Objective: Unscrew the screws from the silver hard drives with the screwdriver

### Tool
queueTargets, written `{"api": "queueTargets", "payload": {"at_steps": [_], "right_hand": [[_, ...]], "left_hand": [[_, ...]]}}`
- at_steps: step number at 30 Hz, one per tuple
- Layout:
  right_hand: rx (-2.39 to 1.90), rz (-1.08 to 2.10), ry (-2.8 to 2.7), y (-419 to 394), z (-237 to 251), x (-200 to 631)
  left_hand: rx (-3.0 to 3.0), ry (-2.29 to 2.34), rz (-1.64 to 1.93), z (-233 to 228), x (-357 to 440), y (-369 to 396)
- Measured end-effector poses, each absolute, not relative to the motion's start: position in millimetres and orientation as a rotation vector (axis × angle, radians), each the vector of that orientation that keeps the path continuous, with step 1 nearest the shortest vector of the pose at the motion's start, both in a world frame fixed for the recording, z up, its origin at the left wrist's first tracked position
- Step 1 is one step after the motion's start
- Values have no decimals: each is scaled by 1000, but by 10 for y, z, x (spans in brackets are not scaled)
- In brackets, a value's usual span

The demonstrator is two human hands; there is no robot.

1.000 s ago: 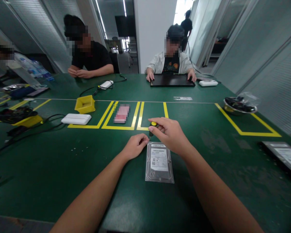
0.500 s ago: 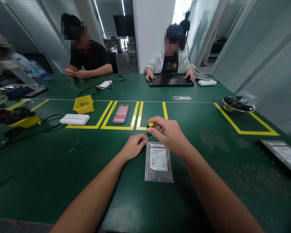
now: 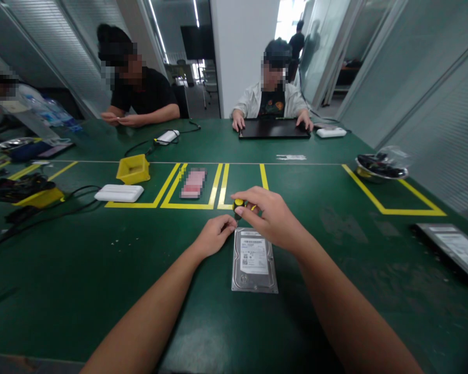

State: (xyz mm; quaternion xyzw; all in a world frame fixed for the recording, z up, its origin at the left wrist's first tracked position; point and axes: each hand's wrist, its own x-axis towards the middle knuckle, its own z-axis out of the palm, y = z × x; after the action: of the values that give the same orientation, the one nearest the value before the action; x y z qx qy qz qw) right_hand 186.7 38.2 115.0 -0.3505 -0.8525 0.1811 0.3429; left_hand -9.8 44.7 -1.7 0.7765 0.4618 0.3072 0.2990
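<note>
Barely shifted, right hand (image 3: 275,218) fingers grip screwdriver (image 3: 238,203) above hard drive (image 3: 254,259).

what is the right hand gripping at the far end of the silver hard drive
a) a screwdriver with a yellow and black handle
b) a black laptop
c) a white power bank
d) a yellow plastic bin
a: the right hand closes its fingers round the screwdriver with a yellow and black handle, held upright at the far left corner of the silver rectangular hard drive, where the left hand also rests.
</note>
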Motion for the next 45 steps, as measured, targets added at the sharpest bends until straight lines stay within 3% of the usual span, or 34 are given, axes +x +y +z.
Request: {"api": "queueTargets", "payload": {"at_steps": [15, 32, 45], "right_hand": [[-827, 493, -2230, 364, 1157, 1889], [-899, 253, -2345, 408, 1161, 1817], [-804, 318, -2353, 439, 1242, 1857]], "left_hand": [[2061, 1231, 822, -4, -95, 445], [2029, 1256, 804, -1, -88, 443], [2025, 1238, 814, 16, -85, 439]]}}
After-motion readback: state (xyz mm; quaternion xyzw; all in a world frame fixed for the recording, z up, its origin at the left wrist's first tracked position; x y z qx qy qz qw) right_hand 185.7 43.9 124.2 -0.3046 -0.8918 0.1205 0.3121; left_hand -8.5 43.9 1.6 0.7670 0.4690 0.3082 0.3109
